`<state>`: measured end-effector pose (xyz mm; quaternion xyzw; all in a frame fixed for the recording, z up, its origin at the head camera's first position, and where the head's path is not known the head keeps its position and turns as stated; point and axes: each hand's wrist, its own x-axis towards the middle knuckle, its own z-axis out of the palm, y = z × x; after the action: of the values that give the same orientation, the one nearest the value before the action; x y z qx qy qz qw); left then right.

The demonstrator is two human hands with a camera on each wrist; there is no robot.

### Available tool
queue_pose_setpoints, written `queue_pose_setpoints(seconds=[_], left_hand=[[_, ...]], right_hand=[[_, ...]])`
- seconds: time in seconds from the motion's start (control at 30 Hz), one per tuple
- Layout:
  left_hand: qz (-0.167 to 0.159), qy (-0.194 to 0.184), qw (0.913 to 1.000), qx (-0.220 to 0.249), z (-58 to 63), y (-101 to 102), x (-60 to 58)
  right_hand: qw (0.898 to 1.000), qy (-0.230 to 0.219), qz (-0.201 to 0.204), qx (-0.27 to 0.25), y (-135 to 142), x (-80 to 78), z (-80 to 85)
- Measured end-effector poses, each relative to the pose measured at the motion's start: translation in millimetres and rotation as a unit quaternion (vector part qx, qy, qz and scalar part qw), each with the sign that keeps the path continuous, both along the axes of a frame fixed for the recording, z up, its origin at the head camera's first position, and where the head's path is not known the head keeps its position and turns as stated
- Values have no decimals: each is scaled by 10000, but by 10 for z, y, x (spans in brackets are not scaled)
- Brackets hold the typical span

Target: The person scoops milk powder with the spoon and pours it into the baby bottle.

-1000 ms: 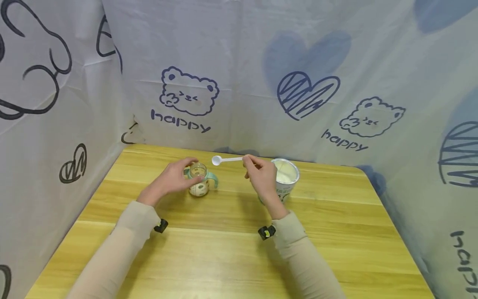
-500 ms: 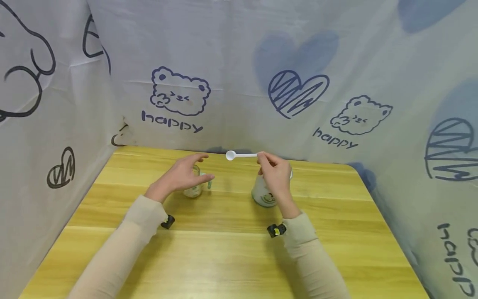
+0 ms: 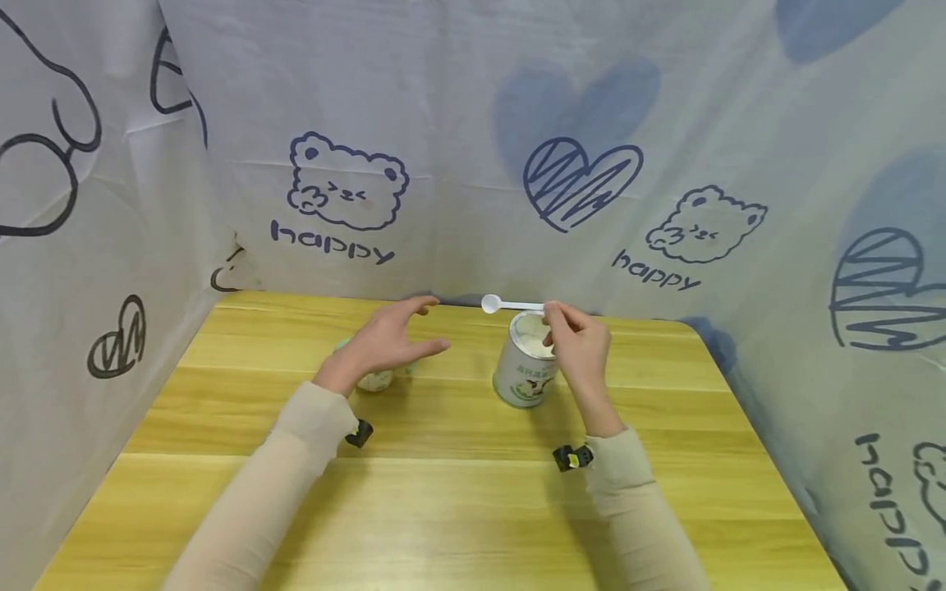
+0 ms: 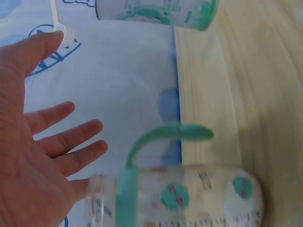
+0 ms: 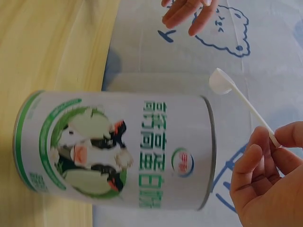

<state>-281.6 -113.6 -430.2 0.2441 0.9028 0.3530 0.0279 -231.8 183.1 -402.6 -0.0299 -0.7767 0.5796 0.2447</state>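
Observation:
My right hand (image 3: 582, 353) pinches the handle end of a white measuring scoop (image 3: 491, 304) between thumb and fingers. The scoop is held level, its bowl pointing left, above and behind the rim of the milk powder can (image 3: 520, 379). That can is open on top, with pale powder inside and a cow printed on its front. My left hand (image 3: 388, 338) hovers with thumb and fingers spread, holding nothing. Below it stands a clear baby bottle (image 4: 189, 198) with mint-green handles, mostly hidden by the hand in the head view. Whether the scoop holds powder, I cannot tell.
A wooden table (image 3: 443, 509) carries the bottle and the can near its back edge. A white cloth (image 3: 458, 205) printed with bears and hearts hangs behind and on both sides.
My left hand has left the bottle and moved right, its fingers spreading. The right hand has carried the scoop right, away from the bottle toward the can. The head view has turned slightly.

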Motion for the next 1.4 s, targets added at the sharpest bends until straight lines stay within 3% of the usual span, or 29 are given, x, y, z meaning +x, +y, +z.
queue_pose_setpoints(seconds=[0.23,0.5,0.83,1.07,1.27,1.4], left_hand=[[-131,20,9999,6,67,256,-20],[-322,-225,9992,21,31,514,-29],[-651,-195,9977,84,-8,799,-42],[-831,-245,9961,194,-66,931,-52],[-945,-239,9951,142,-101,1029,-60],[-1022,-211,9944,154,-132,1099,-69]], right_hand=[[9998,-43,-218,23,155,32,8],[9992,-47,-381,71,335,98,-38],[9981,-136,-592,-78,531,178,-95],[9966,-374,-718,125,603,242,-121],[9966,-188,-728,329,644,239,-178],[9944,30,-659,832,662,241,-227]])
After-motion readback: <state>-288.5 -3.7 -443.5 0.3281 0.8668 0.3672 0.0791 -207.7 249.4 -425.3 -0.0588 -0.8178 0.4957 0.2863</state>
